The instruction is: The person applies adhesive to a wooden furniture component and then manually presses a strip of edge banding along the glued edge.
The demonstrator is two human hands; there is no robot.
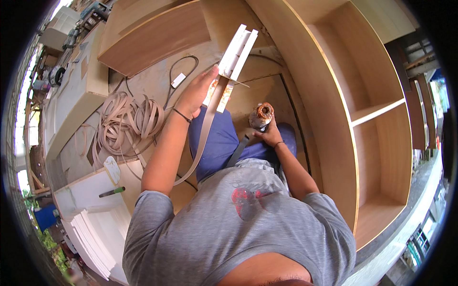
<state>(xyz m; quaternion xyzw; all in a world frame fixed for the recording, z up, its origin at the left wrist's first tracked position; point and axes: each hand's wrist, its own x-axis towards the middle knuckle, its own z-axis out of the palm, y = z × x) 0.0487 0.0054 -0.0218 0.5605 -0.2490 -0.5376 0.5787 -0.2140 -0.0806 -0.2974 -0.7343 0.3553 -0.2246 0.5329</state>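
Note:
My left hand (pixel 196 95) is closed around the side of a white channel-shaped holder (pixel 238 52), smeared with orange-brown glue near its lower end. A long beige edge-banding strip (pixel 205 133) passes through a slot in the holder and curves down beside my left forearm. My right hand (pixel 271 135) grips a whitish bottle (pixel 258 119), its open mouth crusted with brown residue and facing up. The bottle is over my right thigh, apart from the holder. A loose heap of the same strip (pixel 130 117) lies left of my left arm.
A tall wooden shelf unit (pixel 329 95) stands along my right. Ahead left is a wooden panel box (pixel 157 43). A white power socket block (pixel 178 80) with a black cable lies on the floor. At lower left, a green-handled tool (pixel 112 192) rests on a white cabinet part (pixel 90 190).

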